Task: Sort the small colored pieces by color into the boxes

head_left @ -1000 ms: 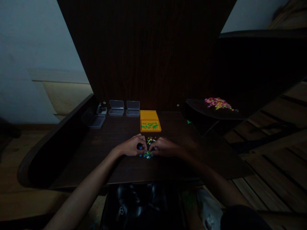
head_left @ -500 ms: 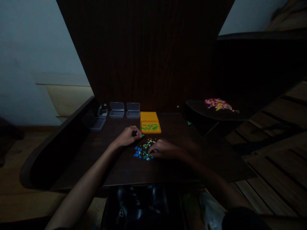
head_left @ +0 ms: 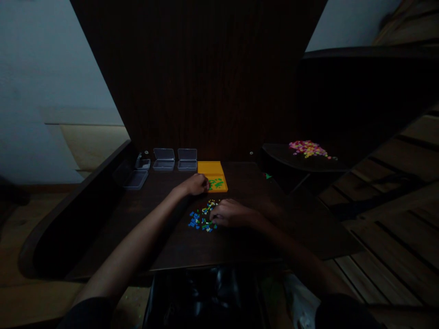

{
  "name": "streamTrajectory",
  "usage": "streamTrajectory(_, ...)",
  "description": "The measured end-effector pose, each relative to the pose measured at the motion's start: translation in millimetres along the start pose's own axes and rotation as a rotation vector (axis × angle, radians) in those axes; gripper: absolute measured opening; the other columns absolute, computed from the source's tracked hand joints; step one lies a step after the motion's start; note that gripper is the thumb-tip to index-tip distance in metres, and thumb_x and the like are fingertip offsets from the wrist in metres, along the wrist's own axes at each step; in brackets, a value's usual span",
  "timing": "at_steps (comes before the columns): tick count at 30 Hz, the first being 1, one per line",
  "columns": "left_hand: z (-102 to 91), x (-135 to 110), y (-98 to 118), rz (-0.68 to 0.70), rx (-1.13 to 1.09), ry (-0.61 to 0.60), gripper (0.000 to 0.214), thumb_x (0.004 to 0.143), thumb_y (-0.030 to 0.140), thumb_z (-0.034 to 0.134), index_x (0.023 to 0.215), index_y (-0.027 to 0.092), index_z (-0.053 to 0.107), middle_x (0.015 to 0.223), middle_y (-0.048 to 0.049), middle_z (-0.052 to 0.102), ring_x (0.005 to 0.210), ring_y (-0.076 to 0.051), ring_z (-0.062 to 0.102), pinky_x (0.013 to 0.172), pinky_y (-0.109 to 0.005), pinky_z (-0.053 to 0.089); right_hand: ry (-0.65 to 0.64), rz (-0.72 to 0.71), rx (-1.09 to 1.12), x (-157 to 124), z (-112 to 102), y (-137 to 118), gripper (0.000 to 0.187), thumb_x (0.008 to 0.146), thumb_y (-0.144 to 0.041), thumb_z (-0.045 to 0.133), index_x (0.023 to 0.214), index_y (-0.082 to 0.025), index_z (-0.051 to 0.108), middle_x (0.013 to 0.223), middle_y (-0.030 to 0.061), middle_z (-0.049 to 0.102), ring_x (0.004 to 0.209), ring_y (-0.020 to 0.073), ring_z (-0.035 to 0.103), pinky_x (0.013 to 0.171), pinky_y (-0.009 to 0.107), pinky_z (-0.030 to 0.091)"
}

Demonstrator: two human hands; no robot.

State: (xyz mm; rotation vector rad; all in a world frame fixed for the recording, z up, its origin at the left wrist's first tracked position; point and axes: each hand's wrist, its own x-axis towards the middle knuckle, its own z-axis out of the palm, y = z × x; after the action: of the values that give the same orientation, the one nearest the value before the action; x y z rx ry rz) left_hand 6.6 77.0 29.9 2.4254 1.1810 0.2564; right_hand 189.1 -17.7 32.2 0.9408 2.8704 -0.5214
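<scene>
My left hand is over the left side of the open yellow box, its fingers curled down and pressed together. Whatever is between those fingertips is hidden. Several small green pieces lie inside the box. Closer to me, my right hand rests at the right edge of a scattered pile of tiny pieces, its fingers closed in a pinch among them. Blue pieces make up the pile's left part, with yellow, white and green ones mixed in. Too little shows to tell what the right fingertips hold.
Two clear plastic boxes stand with raised lids at the back, and another clear case lies to their left. A raised side shelf on the right bears a heap of pink and yellow pieces. A dark panel rises behind the table.
My left hand has moved from beside the yellow box, where it pinched a green piece, up over the box's left side. My right hand has stayed at the pile. The view has shifted slightly.
</scene>
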Motion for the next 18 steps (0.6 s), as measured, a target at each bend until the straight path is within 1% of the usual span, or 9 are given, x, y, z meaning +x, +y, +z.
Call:
streamTrajectory(4,-2.8,10,-4,-0.019,-0.009,-0.069,0.020,0.069,0.011,0.055,0.078,0.015,0.073,0.077,-0.0016,0.073,0.072,-0.013,0.065,0.065,-0.017,0.046,-0.010,0.023,-0.031,0,-2,-2,0.022,0.088,-0.025,0.050,0.098,-0.023,0.070,0.091,0.0024,0.071,0.081,0.0168,0.061,0.067,0.026,0.034)
streamTrajectory(9,-2.1,16,-10,-0.052,0.012,-0.097,0.019,0.068,0.013,0.057,0.078,0.014,0.073,0.075,-0.0028,0.073,0.069,-0.014,0.065,0.062,-0.018,0.045,-0.004,0.047,-0.046,0,-3,-3,0.022,0.089,-0.025,0.049,0.099,-0.024,0.069,0.094,0.0030,0.071,0.085,0.0178,0.061,0.070,0.026,0.036)
streamTrajectory(14,-1.5,18,-11,-0.041,0.037,-0.081,0.018,0.066,0.013,0.059,0.076,0.015,0.074,0.073,-0.0030,0.073,0.070,-0.015,0.064,0.063,-0.018,0.045,0.018,0.108,-0.112,3,3,-2,0.025,0.093,-0.029,0.046,0.104,-0.024,0.068,0.099,0.0068,0.069,0.092,0.0201,0.060,0.076,0.028,0.038)
streamTrajectory(18,-2.0,19,-10,-0.023,0.054,-0.050,0.017,0.066,0.014,0.059,0.074,0.014,0.075,0.077,-0.0048,0.074,0.073,-0.016,0.065,0.066,-0.020,0.046,0.037,0.146,-0.133,3,6,-1,0.028,0.094,-0.032,0.045,0.107,-0.024,0.068,0.101,0.0080,0.068,0.094,0.0204,0.060,0.076,0.028,0.038)
